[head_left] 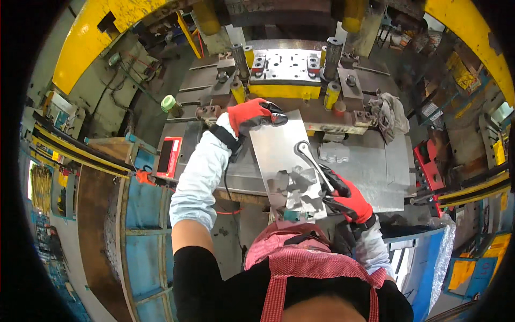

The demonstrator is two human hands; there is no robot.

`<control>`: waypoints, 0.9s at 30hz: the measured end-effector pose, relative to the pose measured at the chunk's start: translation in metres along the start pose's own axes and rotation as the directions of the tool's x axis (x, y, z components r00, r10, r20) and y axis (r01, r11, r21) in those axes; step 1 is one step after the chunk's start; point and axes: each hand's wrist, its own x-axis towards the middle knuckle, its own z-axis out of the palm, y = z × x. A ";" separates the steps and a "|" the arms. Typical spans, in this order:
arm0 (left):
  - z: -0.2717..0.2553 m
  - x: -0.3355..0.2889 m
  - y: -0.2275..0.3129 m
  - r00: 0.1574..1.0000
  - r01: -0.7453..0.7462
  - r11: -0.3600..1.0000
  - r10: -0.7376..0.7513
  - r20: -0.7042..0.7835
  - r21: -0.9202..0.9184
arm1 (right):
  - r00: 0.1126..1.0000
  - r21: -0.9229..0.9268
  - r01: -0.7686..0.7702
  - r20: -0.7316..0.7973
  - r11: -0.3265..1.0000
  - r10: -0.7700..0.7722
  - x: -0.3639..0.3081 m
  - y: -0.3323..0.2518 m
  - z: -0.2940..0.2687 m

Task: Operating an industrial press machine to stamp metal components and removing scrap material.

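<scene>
My left hand [252, 114], in a red and black glove, grips the far left corner of a flat grey metal sheet [279, 150]. The sheet lies tilted over the press table, with jagged cut-outs near its close end. My right hand [346, 197], also in a red and black glove, holds the near right edge of the sheet together with a slim metal tool [311, 158] that ends in a hook-shaped head resting on the sheet. Beyond the sheet sits the press die [287, 67], a grey block with a yellow front.
A crumpled grey rag [389, 115] lies on the table's right side. A red flat device [168, 155] sits at the table's left edge. Yellow guide posts [332, 94] flank the die. Blue bins [147, 214] stand at lower left, a red box [429, 161] at right.
</scene>
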 end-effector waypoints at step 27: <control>0.106 0.033 0.019 0.726 -0.541 -0.456 -0.678 -0.117 -0.707 | 0.943 -0.011 0.243 -0.233 0.970 -0.238 0.126 -0.022 -0.036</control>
